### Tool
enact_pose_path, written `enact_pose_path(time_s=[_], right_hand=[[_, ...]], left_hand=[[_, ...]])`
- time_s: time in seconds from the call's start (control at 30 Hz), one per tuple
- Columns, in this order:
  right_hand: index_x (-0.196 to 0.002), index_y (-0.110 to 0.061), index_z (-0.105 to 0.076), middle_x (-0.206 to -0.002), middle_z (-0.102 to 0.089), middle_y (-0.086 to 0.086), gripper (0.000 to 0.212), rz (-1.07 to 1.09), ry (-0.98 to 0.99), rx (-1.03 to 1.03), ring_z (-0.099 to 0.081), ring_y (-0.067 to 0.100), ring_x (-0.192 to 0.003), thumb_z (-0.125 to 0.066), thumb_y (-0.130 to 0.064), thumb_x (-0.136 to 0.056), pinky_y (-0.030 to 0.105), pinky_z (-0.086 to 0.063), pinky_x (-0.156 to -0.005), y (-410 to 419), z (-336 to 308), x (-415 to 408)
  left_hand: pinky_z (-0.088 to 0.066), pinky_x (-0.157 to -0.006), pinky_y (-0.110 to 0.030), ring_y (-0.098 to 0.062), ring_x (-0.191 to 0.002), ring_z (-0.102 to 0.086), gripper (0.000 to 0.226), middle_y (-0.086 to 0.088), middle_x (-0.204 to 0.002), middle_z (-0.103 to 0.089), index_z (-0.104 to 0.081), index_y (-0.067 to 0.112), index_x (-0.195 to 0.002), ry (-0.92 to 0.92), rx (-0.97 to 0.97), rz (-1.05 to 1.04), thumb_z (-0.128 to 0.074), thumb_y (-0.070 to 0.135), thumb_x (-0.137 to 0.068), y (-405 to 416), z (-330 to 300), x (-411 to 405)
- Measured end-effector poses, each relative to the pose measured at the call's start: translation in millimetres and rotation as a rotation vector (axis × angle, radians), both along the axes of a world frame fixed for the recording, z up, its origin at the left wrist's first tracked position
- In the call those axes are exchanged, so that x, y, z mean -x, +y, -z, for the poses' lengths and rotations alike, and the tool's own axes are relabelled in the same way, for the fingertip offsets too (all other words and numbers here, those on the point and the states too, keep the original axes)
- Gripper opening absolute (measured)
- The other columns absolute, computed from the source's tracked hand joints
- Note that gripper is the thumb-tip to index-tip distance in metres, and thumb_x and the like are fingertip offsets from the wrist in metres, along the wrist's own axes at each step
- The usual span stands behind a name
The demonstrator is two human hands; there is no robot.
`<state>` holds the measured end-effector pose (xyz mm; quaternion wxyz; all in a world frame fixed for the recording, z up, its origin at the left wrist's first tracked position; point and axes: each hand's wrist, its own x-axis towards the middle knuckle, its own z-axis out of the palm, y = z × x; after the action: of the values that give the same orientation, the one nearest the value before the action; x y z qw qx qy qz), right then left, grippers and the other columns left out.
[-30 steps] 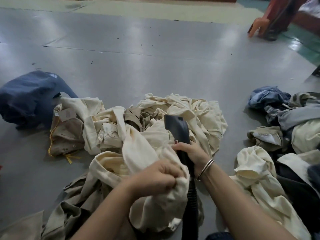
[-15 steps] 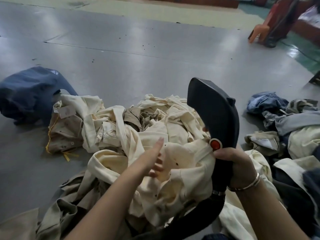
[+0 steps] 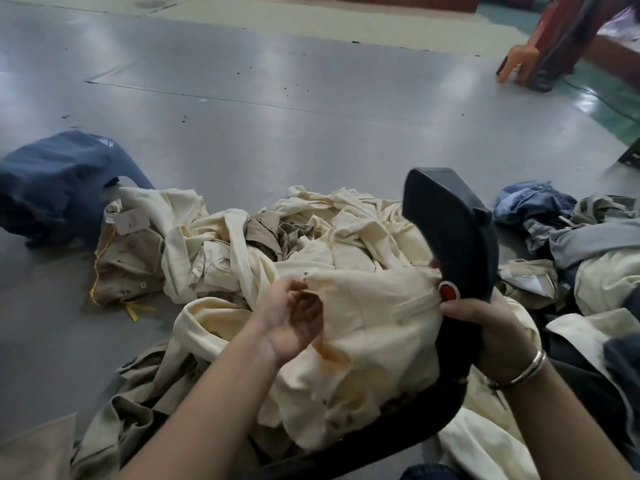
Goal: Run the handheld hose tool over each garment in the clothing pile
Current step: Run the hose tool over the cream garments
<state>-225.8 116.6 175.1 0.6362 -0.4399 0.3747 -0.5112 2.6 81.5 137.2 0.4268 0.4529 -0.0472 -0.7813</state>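
Working: my two hands are on one cream garment (image 3: 374,327) at the near side of the clothing pile (image 3: 263,251), which lies on the grey floor (image 3: 311,133).
Step in hand: between passes, I judge; the hose tool (image 3: 453,244) is raised with its head tilted up and away from the cloth, not laid against it.
Right hand (image 3: 485,327): fingers wrapped round the tool's grip just below the red button (image 3: 447,291); a fold of the cream garment sits against the grip by my fingers.
Left hand (image 3: 294,317): palm turned up, fingers loosely curled at the garment's raised edge; the fingertips are blurred, so I cannot tell whether they pinch the edge or only touch it.
Hose (image 3: 398,431): dark, runs from under the grip down and leftward beneath the garment.
Garment condition: crumpled, yellowish stain near its middle.
Other piles: mixed blue, grey and cream clothes (image 3: 571,237) to my right; a dark blue bundle (image 3: 59,181) well apart on the left.
Next move calls for: left hand spreading and tensioning the cloth, then the tool head lowered flat onto it and drawn across.
Progress: most of the pile probably remains.
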Motion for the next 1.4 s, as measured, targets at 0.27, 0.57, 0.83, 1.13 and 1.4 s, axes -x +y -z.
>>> enact_pose_path(time_s=[0.27, 0.57, 0.83, 1.13, 1.4], right_hand=[[-0.079, 0.002, -0.061, -0.053, -0.058, 0.006, 0.007, 0.278, 0.323, -0.257, -0.054, 0.023, -0.05, -0.067, 0.002, -0.076, 0.025, -0.048, -0.043, -11.4, 12.6, 7.7], [-0.102, -0.008, -0.064, -0.087, -0.071, 0.008, 0.075, 0.14, 0.524, -0.198, -0.07, 0.016, -0.076, -0.084, -0.048, -0.042, 0.033, -0.059, -0.069, -1.9, 11.7, -45.8], [-0.089, 0.005, -0.065, -0.07, -0.065, 0.008, 0.027, 0.219, 0.439, -0.17, -0.065, 0.018, -0.066, -0.079, 0.001, -0.067, 0.025, -0.055, -0.057, -3.7, 10.5, -42.2], [-0.079, -0.016, -0.058, -0.061, -0.063, -0.012, 0.028, 0.425, 0.544, 0.12, -0.059, -0.002, -0.056, -0.078, -0.001, -0.067, 0.006, -0.043, -0.051, 7.2, 5.0, -56.9], [-0.081, -0.005, -0.061, -0.064, -0.065, -0.012, 0.026, 0.254, 0.557, 0.222, -0.059, -0.001, -0.056, -0.081, -0.002, -0.065, 0.007, -0.044, -0.053, 12.7, 1.1, -52.2]], left_hand=[[-0.047, -0.075, -0.033, -0.022, -0.073, -0.061, 0.021, -0.006, -0.079, -0.065, -0.069, 0.011, -0.087, -0.141, 0.216, 0.098, -0.051, 0.021, -0.083, 15.2, -15.6, 12.9], [-0.046, -0.057, -0.029, -0.016, -0.062, -0.055, 0.028, -0.004, -0.066, -0.059, -0.062, 0.008, -0.08, -0.781, 0.833, 0.209, -0.051, 0.027, -0.098, 31.7, -8.7, 29.5], [-0.054, -0.069, -0.019, -0.016, -0.084, -0.071, 0.031, -0.01, -0.089, -0.075, -0.078, 0.011, -0.081, -0.296, 0.547, 0.17, -0.05, 0.016, -0.094, 41.6, -19.8, 20.0], [-0.05, -0.052, -0.025, -0.01, -0.055, -0.059, 0.017, -0.003, -0.079, -0.065, -0.055, 0.012, -0.104, -0.354, 0.234, 0.181, -0.061, 0.017, -0.088, 40.0, -18.5, 30.9], [-0.056, -0.065, -0.033, -0.011, -0.066, -0.066, 0.016, 0.003, -0.07, -0.07, -0.072, 0.022, -0.081, -1.186, 0.828, 0.237, -0.061, 0.03, -0.091, 42.9, -12.1, 12.7]])
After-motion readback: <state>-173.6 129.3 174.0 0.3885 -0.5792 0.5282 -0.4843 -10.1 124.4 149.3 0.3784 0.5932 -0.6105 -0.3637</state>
